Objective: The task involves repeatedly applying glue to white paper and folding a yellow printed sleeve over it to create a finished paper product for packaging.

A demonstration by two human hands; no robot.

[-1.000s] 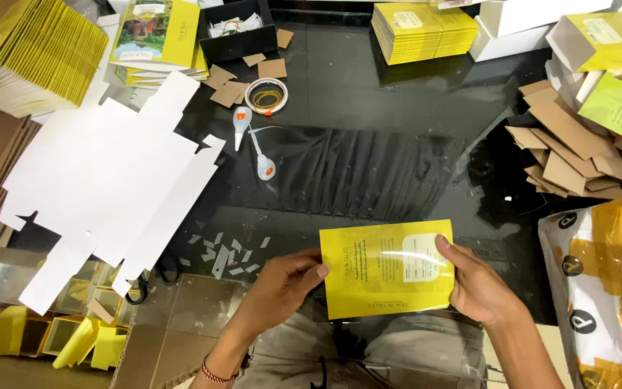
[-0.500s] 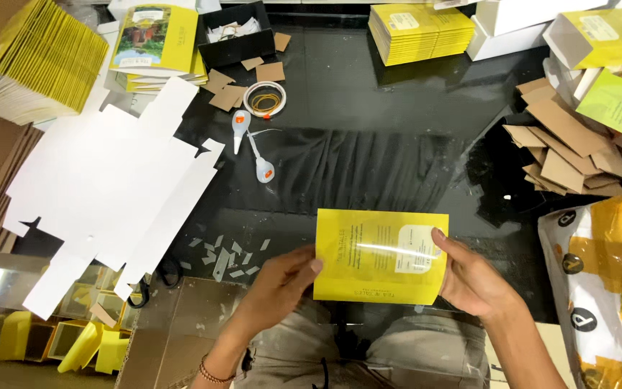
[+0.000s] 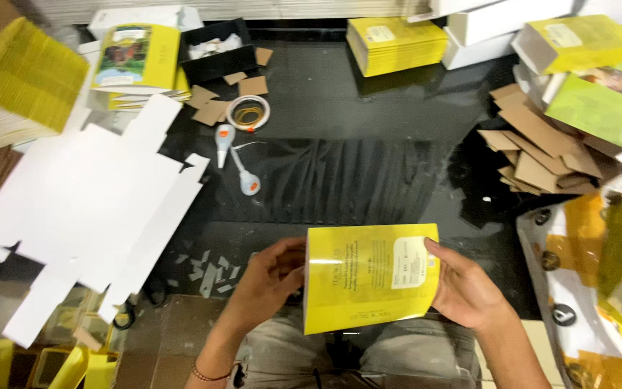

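yellow box [image 3: 368,277] lifted nearer the body and turned, left hand [image 3: 271,277] now wrapping its left edge

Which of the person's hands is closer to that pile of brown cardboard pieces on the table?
Right. The right hand sits below the cardboard pile; the left hand is across the yellow box.

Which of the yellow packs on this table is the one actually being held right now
The yellow box nearest the camera, gripped by the left hand and right hand. The yellow stack at the far edge lies untouched.
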